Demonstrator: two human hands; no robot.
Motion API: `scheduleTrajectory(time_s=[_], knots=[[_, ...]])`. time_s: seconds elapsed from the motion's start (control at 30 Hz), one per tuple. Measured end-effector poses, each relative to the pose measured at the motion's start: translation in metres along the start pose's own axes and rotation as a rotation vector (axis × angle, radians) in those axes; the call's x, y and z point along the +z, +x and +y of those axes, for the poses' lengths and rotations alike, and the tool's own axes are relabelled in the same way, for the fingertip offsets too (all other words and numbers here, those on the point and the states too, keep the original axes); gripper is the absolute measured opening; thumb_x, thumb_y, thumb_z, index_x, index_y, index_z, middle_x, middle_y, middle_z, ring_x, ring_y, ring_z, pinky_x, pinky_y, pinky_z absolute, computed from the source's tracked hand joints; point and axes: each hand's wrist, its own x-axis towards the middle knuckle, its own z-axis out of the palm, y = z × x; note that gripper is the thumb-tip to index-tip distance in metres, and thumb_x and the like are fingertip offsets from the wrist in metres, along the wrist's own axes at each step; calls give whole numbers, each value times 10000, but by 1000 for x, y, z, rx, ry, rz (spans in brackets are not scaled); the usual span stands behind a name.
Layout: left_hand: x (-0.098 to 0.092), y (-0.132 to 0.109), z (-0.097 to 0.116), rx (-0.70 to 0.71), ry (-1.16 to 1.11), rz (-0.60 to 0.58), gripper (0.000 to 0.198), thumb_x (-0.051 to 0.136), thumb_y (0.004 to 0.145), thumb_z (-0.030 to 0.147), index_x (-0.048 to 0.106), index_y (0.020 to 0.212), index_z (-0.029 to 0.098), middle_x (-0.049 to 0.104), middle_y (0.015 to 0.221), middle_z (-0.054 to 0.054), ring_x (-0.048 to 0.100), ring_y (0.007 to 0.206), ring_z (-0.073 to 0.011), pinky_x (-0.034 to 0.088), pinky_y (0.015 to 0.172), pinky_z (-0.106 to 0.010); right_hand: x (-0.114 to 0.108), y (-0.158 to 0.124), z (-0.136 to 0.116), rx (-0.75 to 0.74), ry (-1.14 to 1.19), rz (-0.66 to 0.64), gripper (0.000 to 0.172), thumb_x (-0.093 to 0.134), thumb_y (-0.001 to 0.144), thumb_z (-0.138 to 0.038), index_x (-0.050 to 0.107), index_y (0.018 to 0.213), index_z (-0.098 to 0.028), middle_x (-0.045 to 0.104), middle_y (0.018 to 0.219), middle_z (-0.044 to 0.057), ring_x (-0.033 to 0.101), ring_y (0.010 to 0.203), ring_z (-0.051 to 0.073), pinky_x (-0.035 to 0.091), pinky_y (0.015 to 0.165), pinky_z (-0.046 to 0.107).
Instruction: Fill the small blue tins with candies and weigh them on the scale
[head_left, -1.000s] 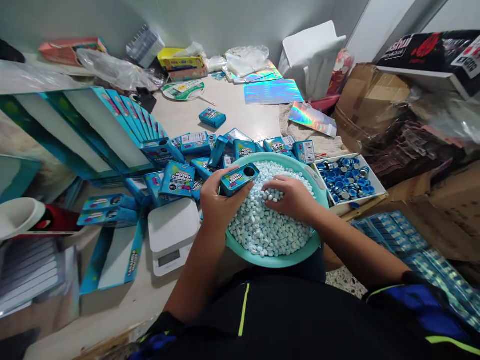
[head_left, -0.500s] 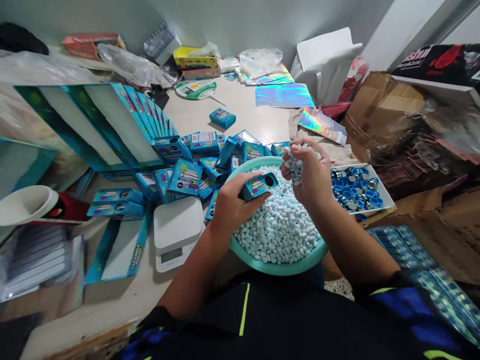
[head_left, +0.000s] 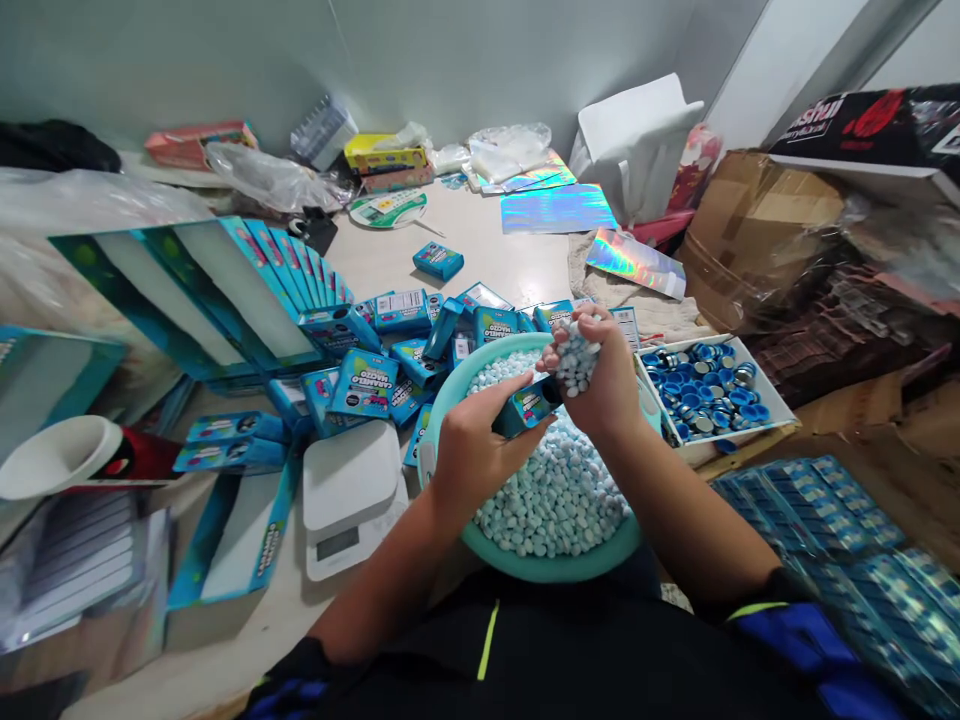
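Note:
My left hand (head_left: 476, 440) grips a small blue candy box (head_left: 527, 405) between thumb and fingers, above a mint-green basin (head_left: 555, 572). My right hand (head_left: 604, 375) is curled around a heap of pale blue candies (head_left: 576, 352), held right at the box's end. Whether any candy has entered the box cannot be made out. Loose candies of the same kind (head_left: 559, 500) fill the basin below both hands. Several more blue candy boxes (head_left: 365, 382) lie in a pile beyond the basin's left rim.
A white kitchen scale (head_left: 351, 480) stands left of the basin. To the right is a white tray (head_left: 780, 415) of blue and silver caps (head_left: 705, 385). Open blue display cartons (head_left: 217, 300) stand at left; cardboard boxes (head_left: 757, 220) are stacked at right. One candy box (head_left: 438, 261) lies apart.
My right hand has moved left and down with the candies, from above the basin to the box's end. The box in my left hand has turned slightly, and the whole view has shifted a little.

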Motion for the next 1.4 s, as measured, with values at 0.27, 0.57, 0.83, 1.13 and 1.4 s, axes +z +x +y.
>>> scheduleTrajectory(time_s=[0.27,0.57,0.83,1.13,1.4], knots=[[-4,-8,-9,-52,-10,-16,498,883,806,327,726,1275,272,790,1179,-46,785,1027,-278,701,872,-456,1,-3,13,-12,52,71,291,669,711,-352,444,856,-236,570,712,-50,616,674,117,573,721,306],[-6,-9,-12,-42,-56,-21,484,880,811,314,722,1267,271,789,1177,-39,780,1044,-269,699,889,-457,-1,-10,16,-111,-43,0,222,662,761,-348,484,795,-221,578,754,-38,622,703,110,577,760,307],[-5,-10,-14,-14,-52,0,484,873,819,326,708,1271,276,790,1145,-43,783,1015,-261,704,871,-437,-2,-9,14,-40,8,-10,180,672,741,-334,537,761,-216,600,750,-19,625,720,125,579,754,312],[-5,-10,-14,181,48,10,507,835,848,274,649,1316,209,776,1197,-82,768,1074,-256,682,936,-397,1,-14,9,-68,-30,-44,195,625,755,-351,475,764,-227,548,712,-24,594,693,123,555,727,306],[0,-9,-10,62,26,28,509,860,836,327,666,1298,239,778,1183,-68,764,1080,-256,671,938,-419,-3,-10,7,-74,-63,-12,188,614,763,-359,488,799,-225,605,823,-14,644,757,124,577,797,323]])
